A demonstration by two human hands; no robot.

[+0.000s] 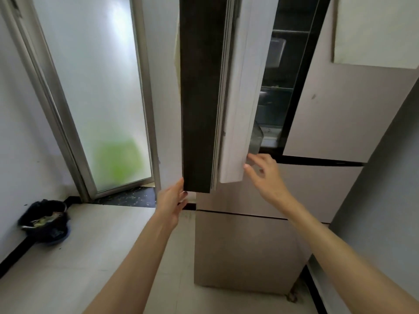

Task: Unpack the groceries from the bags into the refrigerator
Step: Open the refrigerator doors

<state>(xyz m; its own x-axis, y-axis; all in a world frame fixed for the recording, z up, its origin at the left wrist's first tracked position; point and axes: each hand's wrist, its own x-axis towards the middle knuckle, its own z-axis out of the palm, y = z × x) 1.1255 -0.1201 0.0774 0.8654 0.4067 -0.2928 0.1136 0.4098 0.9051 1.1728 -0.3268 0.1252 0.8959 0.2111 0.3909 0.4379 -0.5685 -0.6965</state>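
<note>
A beige refrigerator (pixel 244 245) stands ahead of me with its upper left door (pixel 201 98) swung partly open, its dark edge and white inner lining facing me. Dim shelves (pixel 281 91) show through the gap beside the closed right door (pixel 335 105). My left hand (pixel 173 201) lies flat with straight fingers against the bottom outer corner of the open door. My right hand (pixel 264 172) reaches to the inner bottom edge of that door, fingers spread and relaxed, holding nothing. No grocery bags are in view.
A frosted glass door (pixel 95 87) fills the left wall, with a dark threshold below it. A black bin (pixel 45 220) with rubbish sits on the tiled floor at the left. A grey wall (pixel 385 200) closes in at the right.
</note>
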